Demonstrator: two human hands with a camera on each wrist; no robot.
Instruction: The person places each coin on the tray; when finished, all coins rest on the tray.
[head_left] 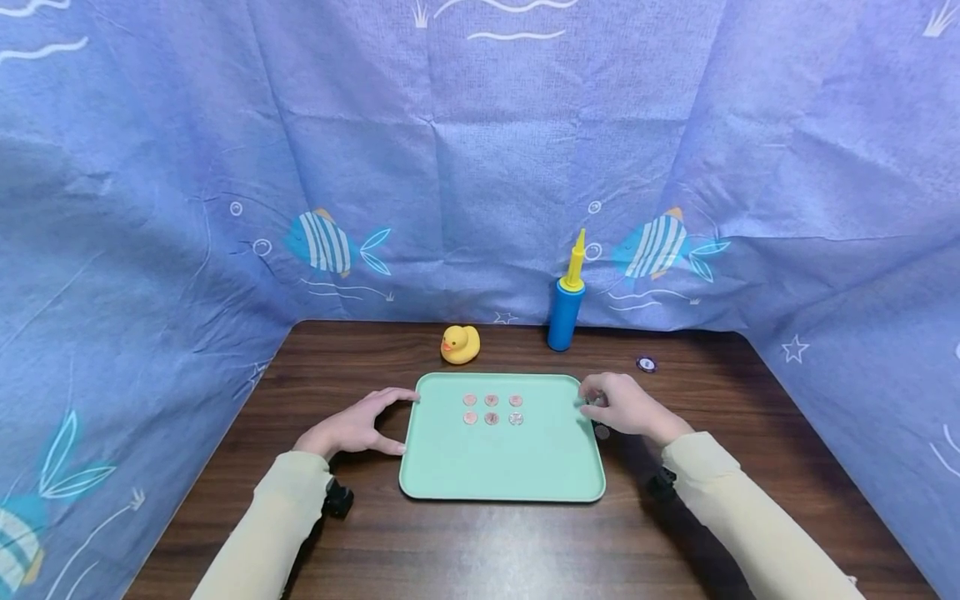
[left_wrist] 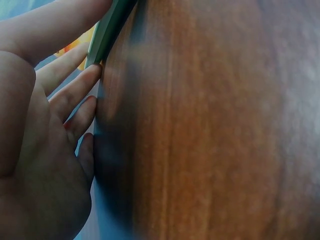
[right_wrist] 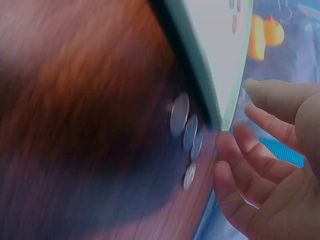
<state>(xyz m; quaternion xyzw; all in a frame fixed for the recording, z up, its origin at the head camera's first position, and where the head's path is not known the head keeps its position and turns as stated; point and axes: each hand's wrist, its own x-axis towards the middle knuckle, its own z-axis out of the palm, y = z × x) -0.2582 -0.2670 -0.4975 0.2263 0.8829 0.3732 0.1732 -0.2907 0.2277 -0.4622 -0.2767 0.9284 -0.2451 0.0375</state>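
Both sleeves [head_left: 262, 533] are being stretched forward; tray [head_left: 501, 467] is being steadied by relaxed left hand [head_left: 352, 429], coins [right_wrist: 187, 135] being reached by loose, empty right hand [head_left: 626, 408].

Cream long sleeves, bare hands

Right wrist view, blurred. Right hand [right_wrist: 270, 170] sits at lower right, fingers [right_wrist: 237, 150] loosely extended, holding nothing, tips near the corner of the pale green plastic tray [right_wrist: 220, 55]. Small silvery round coins [right_wrist: 186, 131] lie clustered on the dark brown wooden table [right_wrist: 75, 115], just beside the tray's edge. Yellow rubber duck [right_wrist: 265, 35] shows beyond the tray.
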